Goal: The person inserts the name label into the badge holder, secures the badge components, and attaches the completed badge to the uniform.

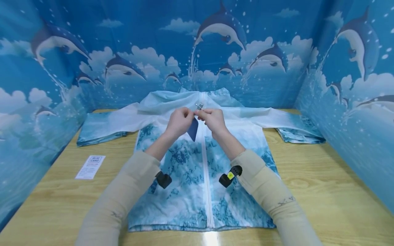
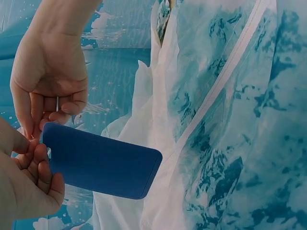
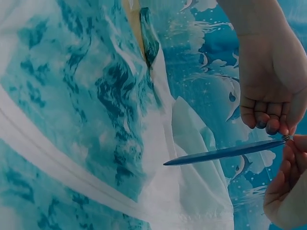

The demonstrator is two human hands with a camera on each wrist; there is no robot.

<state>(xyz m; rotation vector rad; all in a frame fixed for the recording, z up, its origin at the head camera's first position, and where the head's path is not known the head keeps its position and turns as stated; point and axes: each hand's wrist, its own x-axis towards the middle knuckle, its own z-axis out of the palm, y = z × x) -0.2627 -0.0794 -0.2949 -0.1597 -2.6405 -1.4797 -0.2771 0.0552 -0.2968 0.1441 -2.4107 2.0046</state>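
Note:
A teal and white zip jacket is spread flat on the wooden table, sleeves out to both sides. Above its chest, both hands meet at the narrow top end of a dark blue hang tag. My left hand pinches the tag's top end, and the tag hangs at a slant. The fingertips of my right hand meet the left ones there. A small shiny metal piece sticks up from the right fingers, most of it hidden; its kind cannot be made out.
A white printed card lies on the wooden table left of the jacket. Blue dolphin-print sheets wall in the back and both sides. The folded cuffs reach close to the side sheets.

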